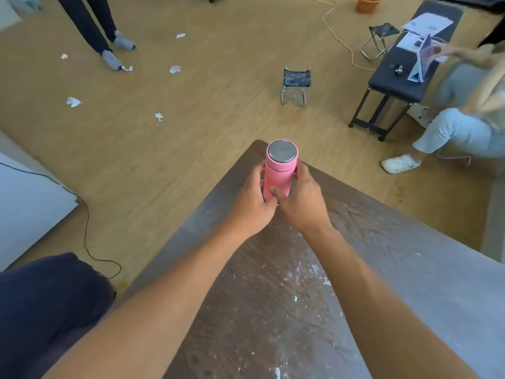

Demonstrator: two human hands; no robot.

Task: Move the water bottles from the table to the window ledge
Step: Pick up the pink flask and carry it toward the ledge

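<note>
A pink water bottle [278, 170] with a round silver cap stands upright near the far corner of the dark, paint-flecked wooden table [382, 269]. My left hand [250, 199] wraps the bottle's left side. My right hand [303, 199] wraps its right side, thumb across the lower front. Both hands grip the lower half, so the bottle's base is hidden. No window ledge is in view.
Beyond the table is wooden floor with scraps of crumpled paper [73, 102] and a small folding stool [296, 84]. A black bench [396, 80] with papers stands at right beside a seated person [464, 127]. Another person's legs [106, 39] stand far left. A white panel [30, 203] and cable lie at left.
</note>
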